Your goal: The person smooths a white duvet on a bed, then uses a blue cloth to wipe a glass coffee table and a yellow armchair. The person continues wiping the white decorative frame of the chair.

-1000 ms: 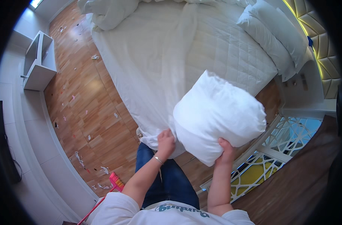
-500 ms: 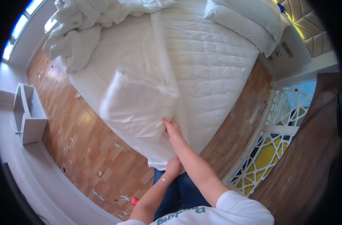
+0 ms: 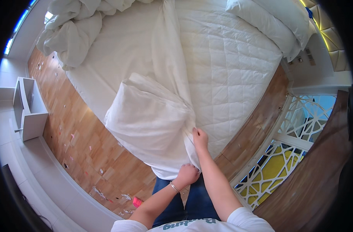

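A white bed sheet (image 3: 149, 116) lies over the left part of the bed, its near end folded back in a loose, puffed flap. My right hand (image 3: 200, 138) is closed on the sheet's gathered edge, just beyond my left hand. Wearing a bracelet at the wrist, my left hand (image 3: 188, 174) is closed on the sheet's near corner, close against my legs. The fingertips of both hands are partly hidden by cloth. Right of the sheet, a white quilted mattress pad (image 3: 226, 77) shows bare.
A heaped white duvet (image 3: 74, 38) sits at the bed's far left. White pillows (image 3: 261, 27) lie at the far right. Scraps litter the wooden floor (image 3: 79, 127), with a pink object (image 3: 137, 202) near my left arm. A white cabinet (image 3: 33, 123) stands left, a lattice screen (image 3: 277, 166) right.
My right hand has moved right and nearer, drawing the sheet's edge with it. My left hand has shifted slightly right. The lifted flap has settled into folds.
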Demonstrator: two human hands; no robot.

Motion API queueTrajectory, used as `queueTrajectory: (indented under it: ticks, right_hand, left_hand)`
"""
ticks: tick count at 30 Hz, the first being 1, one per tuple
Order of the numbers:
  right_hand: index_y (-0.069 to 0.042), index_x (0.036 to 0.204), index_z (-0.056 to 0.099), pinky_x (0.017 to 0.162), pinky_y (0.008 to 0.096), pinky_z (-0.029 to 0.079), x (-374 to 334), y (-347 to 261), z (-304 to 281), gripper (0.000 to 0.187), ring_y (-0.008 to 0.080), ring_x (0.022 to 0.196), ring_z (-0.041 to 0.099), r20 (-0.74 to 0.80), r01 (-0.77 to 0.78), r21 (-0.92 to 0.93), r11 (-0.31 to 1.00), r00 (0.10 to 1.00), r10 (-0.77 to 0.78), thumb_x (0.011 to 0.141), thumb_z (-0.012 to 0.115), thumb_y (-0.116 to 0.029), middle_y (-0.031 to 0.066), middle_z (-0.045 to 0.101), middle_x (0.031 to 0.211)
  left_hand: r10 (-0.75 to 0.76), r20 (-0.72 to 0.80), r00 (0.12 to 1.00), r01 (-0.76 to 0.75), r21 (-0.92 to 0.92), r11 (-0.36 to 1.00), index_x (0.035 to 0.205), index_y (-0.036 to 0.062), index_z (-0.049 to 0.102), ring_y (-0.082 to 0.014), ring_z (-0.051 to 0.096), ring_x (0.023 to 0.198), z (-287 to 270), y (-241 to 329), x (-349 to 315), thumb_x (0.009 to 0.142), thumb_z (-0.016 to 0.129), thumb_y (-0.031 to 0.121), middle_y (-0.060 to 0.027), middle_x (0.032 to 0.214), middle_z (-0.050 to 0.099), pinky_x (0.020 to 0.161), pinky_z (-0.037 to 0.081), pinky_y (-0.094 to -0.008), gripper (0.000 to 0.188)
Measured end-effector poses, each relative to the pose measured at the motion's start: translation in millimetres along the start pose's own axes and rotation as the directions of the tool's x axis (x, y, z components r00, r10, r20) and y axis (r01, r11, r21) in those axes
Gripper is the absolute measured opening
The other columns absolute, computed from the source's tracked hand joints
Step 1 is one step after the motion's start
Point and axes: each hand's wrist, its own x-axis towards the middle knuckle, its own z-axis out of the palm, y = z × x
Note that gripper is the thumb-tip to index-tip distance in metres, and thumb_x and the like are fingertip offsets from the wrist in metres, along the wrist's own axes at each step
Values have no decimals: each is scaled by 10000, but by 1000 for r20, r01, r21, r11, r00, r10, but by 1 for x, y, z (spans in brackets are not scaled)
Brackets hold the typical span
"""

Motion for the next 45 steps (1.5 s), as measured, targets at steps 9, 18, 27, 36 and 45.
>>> queueTrajectory:
  ticks: [9, 18, 27, 36, 45]
  right_hand:
    - [-25, 780, 633, 651, 468, 461, 7, 37, -88, 176, 368, 739, 589, 114, 582, 1, 813, 808, -578, 929, 610, -115, 167, 588, 756]
    - [6, 793, 612, 699, 356, 482, 76, 92, -210, 237, 268, 740, 608, 276, 407, 273, 872, 835, -476, 973, 606, -148, 116, 634, 811]
    - [21, 1344, 545, 930, 342, 478, 198, -20, -186, 495, 232, 1109, 629, 481, -146, 528, 837, 863, -153, 1020, 586, -352, 178, 666, 1193]
    - [52, 1132, 641, 835, 370, 503, 211, 26, -217, 399, 248, 886, 632, 81, -44, 302, 952, 997, 21, 993, 611, -320, 154, 685, 980]
    - [8, 1270, 525, 983, 437, 427, 113, 28, -187, 543, 315, 1066, 528, 236, 469, -200, 860, 875, -422, 849, 775, -228, 184, 546, 1180]
  left_hand:
    - [-403, -781, 478, 118, -398, 910, 1154, 48, 596, -405, 611, 951, -80, 36, 156, 877, 687, 184, -182, 1031, 641, 800, 508, -475, 322]
    - [-466, -627, 624, 130, -504, 854, 853, -12, 589, -439, 557, 775, -47, 101, 273, 945, 623, 182, -212, 820, 581, 695, 456, -496, 218]
    - [-246, -671, 700, 220, -126, 967, 831, 54, 634, -344, 594, 886, -57, 148, 238, 833, 678, 99, -102, 826, 617, 826, 464, -457, 63]
    - [-667, -666, 334, 473, -494, 730, 1114, 0, 629, -416, 596, 1085, -3, 89, 251, 838, 735, 287, -220, 1092, 655, 976, 434, -508, 412]
    - [-454, -597, 661, 185, -457, 870, 899, 5, 630, -400, 629, 787, 48, 147, 247, 836, 629, 131, -179, 797, 642, 746, 494, -489, 142]
